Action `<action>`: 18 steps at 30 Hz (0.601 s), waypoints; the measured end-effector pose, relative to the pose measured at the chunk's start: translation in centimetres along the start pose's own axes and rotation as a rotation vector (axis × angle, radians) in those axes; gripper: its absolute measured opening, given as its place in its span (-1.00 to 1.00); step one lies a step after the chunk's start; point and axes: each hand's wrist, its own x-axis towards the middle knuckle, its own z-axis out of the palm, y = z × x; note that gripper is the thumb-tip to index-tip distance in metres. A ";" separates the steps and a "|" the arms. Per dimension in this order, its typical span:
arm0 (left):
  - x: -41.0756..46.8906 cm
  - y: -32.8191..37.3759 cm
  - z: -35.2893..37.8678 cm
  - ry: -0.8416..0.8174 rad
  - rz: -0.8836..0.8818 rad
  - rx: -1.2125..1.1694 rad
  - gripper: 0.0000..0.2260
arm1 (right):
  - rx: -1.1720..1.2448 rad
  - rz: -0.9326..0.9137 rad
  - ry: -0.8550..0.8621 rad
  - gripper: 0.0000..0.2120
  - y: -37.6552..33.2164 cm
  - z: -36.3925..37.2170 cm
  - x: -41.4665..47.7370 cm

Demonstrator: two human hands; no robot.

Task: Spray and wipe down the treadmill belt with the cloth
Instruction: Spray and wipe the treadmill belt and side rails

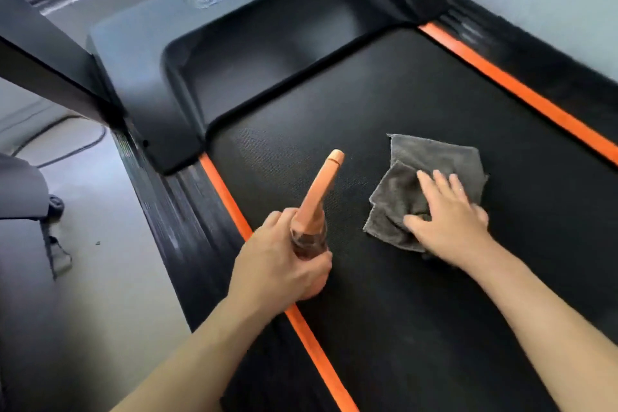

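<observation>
The black treadmill belt runs from the lower middle to the upper right, edged by orange strips. A crumpled grey cloth lies on the belt right of centre. My right hand presses flat on the cloth's near part with the fingers spread and straight. My left hand grips the body of a spray bottle with an orange head, held over the belt's left edge, its nozzle pointing up and away over the belt.
The grey motor cover with a logo sits at the belt's far end. A black upright post rises at the left. Ribbed black side rails flank the belt. A cable and a dark bag lie on the floor at left.
</observation>
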 end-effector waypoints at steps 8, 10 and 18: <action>-4.2 6.3 4.0 -0.111 0.191 0.460 -0.51 | 1.085 -0.059 0.071 -0.46 -4.3 3.1 -9.1; -4.8 7.5 4.5 -0.129 0.271 0.514 -0.45 | 1.161 0.103 0.246 -0.73 -4.3 3.0 -9.3; -4.1 8.8 6.4 -0.486 0.479 0.384 -0.44 | 1.751 0.603 0.490 -0.78 1.5 1.7 -11.1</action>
